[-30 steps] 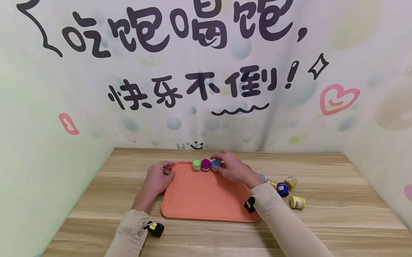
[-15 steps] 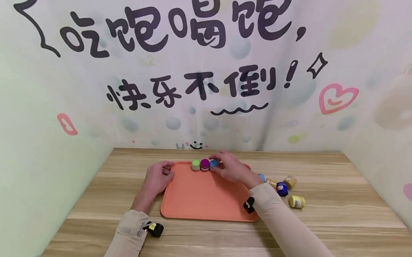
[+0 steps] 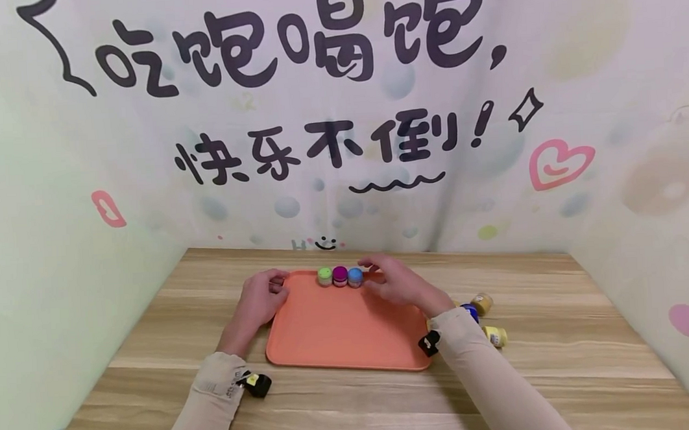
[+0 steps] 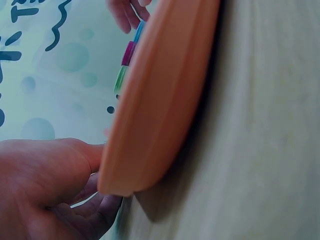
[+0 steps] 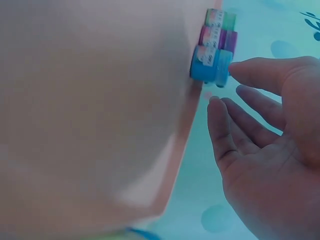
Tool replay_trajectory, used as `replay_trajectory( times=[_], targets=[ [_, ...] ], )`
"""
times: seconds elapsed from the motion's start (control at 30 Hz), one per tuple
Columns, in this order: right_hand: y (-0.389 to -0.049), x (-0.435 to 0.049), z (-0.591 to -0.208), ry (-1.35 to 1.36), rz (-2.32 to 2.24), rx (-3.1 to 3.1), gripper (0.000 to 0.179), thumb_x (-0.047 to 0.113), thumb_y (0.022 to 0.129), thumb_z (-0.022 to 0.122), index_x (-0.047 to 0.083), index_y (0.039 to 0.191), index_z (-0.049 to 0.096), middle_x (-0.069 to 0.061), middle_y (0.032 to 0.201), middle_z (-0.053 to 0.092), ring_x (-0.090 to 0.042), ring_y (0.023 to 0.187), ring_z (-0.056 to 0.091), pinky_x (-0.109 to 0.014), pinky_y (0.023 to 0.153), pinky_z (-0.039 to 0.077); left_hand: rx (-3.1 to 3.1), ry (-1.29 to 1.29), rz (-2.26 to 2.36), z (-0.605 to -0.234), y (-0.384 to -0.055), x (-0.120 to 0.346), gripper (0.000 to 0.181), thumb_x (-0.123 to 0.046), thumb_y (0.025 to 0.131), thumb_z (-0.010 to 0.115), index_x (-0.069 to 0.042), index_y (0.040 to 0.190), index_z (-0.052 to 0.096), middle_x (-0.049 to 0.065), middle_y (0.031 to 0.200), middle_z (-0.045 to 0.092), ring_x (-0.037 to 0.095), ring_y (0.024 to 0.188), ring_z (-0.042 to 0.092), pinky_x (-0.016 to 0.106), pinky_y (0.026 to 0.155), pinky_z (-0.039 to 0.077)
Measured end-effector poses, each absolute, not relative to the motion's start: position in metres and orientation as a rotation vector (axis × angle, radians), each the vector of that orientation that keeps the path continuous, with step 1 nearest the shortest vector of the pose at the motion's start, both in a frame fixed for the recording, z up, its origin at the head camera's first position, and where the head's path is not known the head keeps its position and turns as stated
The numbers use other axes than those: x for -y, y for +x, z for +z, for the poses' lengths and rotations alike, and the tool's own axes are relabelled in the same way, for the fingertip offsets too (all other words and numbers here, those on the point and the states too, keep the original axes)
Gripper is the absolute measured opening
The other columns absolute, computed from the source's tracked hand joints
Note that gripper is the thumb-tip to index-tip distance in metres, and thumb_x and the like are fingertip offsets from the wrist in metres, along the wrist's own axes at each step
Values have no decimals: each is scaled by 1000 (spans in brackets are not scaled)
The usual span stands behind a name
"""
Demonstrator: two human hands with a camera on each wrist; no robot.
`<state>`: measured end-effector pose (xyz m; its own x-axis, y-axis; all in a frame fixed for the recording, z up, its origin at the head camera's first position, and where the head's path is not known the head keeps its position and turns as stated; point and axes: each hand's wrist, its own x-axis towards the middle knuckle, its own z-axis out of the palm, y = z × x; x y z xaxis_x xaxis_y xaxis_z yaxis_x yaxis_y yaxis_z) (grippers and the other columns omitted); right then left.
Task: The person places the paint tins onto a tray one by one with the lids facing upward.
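L hand [image 3: 261,300] grips the orange tray [image 3: 341,332] at its far-left corner, thumb at the rim & other fingers [image 4: 107,212] curled in round the edge, prob to stop it sliding on the wood-grain counter [image 3: 331,410]. R hand [image 3: 403,284] is just beside the light-blue paint jar [image 3: 355,277], thumb & fingers well parted, nothing in hold; can't tell if the thumb tip touches the jar. Gap looks wide enough not to nudge it. Light-blue jar, purple jar [image 3: 340,276] & lime-green jar [image 3: 324,277] stand upright in a tight row on the tray along its far rim, approx midway; rim prob serves as a straight guide for the row.

Looks: squat round jars, coloured bodies w/ white label strips, print too small to read; light-blue one has a paler cap. Tray is shallow w/ raised lip & rounded corners. R of tray on counter: yellow jar [image 3: 496,336] on its side, gold jar [image 3: 482,303] near it, dark-blue jar [image 3: 471,312] part hidden by R sleeve [image 3: 492,363]
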<state>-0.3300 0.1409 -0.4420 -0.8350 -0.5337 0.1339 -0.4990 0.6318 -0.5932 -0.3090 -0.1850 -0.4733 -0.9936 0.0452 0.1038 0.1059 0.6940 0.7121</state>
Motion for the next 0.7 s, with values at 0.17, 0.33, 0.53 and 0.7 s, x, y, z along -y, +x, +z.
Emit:
replay_trajectory(
  times=[0.17, 0.33, 0.53, 0.7],
  targets=[
    [-328, -152, -439, -837, -995, -2817, 46, 9, 104, 69, 2, 149, 61, -20, 150, 64, -37, 132, 64, -55, 112, 56, 2830, -106, -1189, -474, -309, 185, 35, -9, 102, 72, -4, 137, 72, 17, 124, 76, 29, 110, 75, 47, 99, 64],
    [-327, -163, -435, -786, -1035, -2818, 46, 9, 104, 70, 4, 149, 61, -18, 149, 65, -37, 133, 64, -57, 112, 56, 2842, -92, -1191, -474, -309, 185, 37, -10, 102, 72, -6, 139, 71, 16, 127, 76, 29, 112, 75, 48, 100, 64],
    [-325, -175, -433, -762, -1048, -2847, 45, 8, 104, 71, 3, 147, 62, -17, 146, 66, -37, 126, 66, -55, 106, 60, 2844, -120, -1162, -475, -310, 186, 42, -9, 102, 72, -6, 144, 68, 17, 128, 77, 29, 113, 75, 48, 100, 64],
    [-322, -187, -433, -722, -1031, -2885, 43, 8, 103, 71, 4, 145, 64, -19, 139, 69, -32, 116, 66, -49, 97, 62, 2844, -142, -1146, -476, -311, 186, 41, -9, 102, 72, -4, 143, 69, 17, 126, 76, 29, 111, 75, 47, 99, 64]
  ],
)
